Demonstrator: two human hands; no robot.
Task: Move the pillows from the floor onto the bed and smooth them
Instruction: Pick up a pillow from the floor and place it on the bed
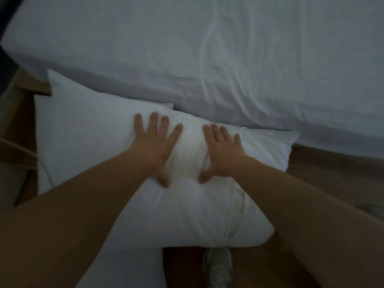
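A white pillow (187,200) lies on top of a stack beside the bed, on the near side of the mattress edge. My left hand (153,146) and my right hand (220,150) rest flat on its upper half, fingers spread, thumbs pointing at each other. Another white pillow (83,129) lies under it and sticks out to the left. A white corner (278,140), of a pillow or pillowcase, shows at the right. The bed (207,48) with its wrinkled white sheet fills the upper part of the view.
Wooden floor (332,173) shows to the right and below the pillows. A light sneaker (218,265) stands on the floor under the pillow's near edge. At the far left are a wooden piece of furniture (27,84) and a thin cable (20,150).
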